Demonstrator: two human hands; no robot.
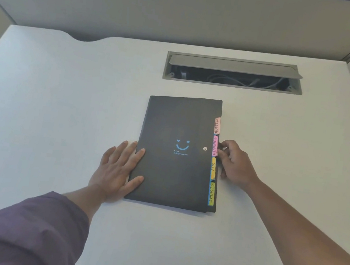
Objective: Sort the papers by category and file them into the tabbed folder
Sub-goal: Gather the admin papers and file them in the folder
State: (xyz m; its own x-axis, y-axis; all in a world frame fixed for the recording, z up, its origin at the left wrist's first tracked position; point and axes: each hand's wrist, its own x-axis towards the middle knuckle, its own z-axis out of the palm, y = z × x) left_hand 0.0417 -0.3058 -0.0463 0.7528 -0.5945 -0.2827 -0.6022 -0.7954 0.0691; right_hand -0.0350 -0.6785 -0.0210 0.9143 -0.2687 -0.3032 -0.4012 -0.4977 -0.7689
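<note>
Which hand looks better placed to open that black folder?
Probably the right hand: its fingers are already at the folder's tabbed edge by the FINANCE tab. The left hand lies flat on the opposite edge, steadying it.

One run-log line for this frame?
folder shut, flat on desk | left hand presses cover | right hand pinches tab edge | papers unseen

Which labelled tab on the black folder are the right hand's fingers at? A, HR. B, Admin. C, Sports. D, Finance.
D: the right hand has its fingers at the pink FINANCE tab on the black folder, below ADMIN and above HR.
</note>
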